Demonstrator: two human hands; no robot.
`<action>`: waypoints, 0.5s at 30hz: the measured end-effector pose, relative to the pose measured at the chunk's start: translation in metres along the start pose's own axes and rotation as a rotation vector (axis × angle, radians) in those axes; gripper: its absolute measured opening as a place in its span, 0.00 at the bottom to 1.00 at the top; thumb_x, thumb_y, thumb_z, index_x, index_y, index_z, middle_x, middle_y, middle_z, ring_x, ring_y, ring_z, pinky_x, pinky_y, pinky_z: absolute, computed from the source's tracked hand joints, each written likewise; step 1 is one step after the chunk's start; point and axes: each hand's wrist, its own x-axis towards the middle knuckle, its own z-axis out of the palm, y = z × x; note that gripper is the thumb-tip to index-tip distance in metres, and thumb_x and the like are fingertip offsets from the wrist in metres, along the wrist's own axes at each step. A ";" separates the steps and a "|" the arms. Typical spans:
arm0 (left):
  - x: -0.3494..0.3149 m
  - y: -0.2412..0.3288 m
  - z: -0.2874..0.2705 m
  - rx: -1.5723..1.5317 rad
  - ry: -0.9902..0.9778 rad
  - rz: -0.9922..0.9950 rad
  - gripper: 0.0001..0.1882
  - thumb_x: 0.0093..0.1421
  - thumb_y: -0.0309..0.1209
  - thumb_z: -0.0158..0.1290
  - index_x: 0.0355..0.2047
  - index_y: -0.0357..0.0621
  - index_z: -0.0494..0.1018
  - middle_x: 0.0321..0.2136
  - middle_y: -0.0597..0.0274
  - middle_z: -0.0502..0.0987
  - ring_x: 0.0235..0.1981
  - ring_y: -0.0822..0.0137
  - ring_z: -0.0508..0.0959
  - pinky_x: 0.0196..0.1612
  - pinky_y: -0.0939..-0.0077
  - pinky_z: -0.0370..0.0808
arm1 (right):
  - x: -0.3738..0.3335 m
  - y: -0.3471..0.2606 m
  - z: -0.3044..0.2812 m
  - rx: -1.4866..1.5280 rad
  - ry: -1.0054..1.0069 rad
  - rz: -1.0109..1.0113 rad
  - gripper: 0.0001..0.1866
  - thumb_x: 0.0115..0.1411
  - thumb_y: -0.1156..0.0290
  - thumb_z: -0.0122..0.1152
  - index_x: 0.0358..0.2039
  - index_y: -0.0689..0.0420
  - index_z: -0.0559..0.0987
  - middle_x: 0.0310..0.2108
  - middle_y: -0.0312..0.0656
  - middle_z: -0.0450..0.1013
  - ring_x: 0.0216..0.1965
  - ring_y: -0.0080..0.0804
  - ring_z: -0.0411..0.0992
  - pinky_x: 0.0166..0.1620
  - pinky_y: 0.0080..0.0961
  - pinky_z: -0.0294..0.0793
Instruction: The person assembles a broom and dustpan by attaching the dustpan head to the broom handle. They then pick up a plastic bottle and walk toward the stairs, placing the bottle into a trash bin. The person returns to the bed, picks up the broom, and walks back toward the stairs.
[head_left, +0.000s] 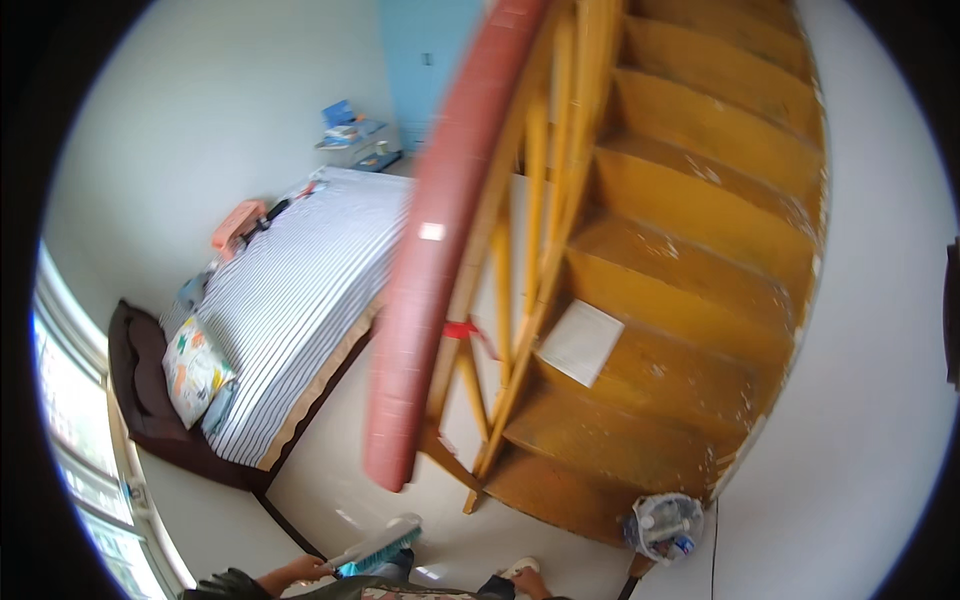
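My left hand [302, 570] is closed around the dark handle end of a cleaning brush [385, 541] at the lower edge. The brush has a pale grey-white back and teal bristles, held low over the floor in front of my legs. My right hand [530, 582] hangs at the lower edge, to the right of the brush, beside a white shoe [522, 566]. Its fingers are small and unclear, and I see nothing distinct in it.
A wooden staircase [640, 400] with a red-padded handrail [440, 250] rises ahead on the right. A white sheet [582, 343] lies on one step. A clear bag of rubbish [668, 525] stands by the bottom step. A bed with striped bedding [310, 270] stands left.
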 end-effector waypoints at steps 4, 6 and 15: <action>0.041 -0.059 -0.040 -0.525 0.051 -0.171 0.17 0.52 0.43 0.56 0.24 0.38 0.75 0.13 0.64 0.69 0.12 0.72 0.68 0.15 0.78 0.65 | -0.020 -0.097 0.038 0.291 -0.058 -0.104 0.12 0.45 0.67 0.55 0.28 0.61 0.79 0.32 0.59 0.73 0.35 0.49 0.72 0.40 0.41 0.69; 0.074 -0.074 -0.079 -0.572 0.131 -0.132 0.17 0.52 0.42 0.56 0.24 0.37 0.74 0.13 0.64 0.69 0.12 0.71 0.69 0.15 0.76 0.66 | 0.016 -0.141 0.071 0.139 0.175 -0.179 0.10 0.47 0.67 0.56 0.24 0.61 0.76 0.27 0.55 0.73 0.29 0.53 0.70 0.34 0.44 0.67; 0.149 -0.035 -0.298 -0.947 0.333 0.205 0.16 0.53 0.36 0.56 0.34 0.35 0.71 0.15 0.62 0.67 0.12 0.72 0.66 0.14 0.77 0.63 | 0.147 -0.368 0.060 0.011 -0.035 -0.725 0.12 0.52 0.63 0.56 0.29 0.60 0.75 0.18 0.39 0.73 0.16 0.23 0.68 0.20 0.20 0.69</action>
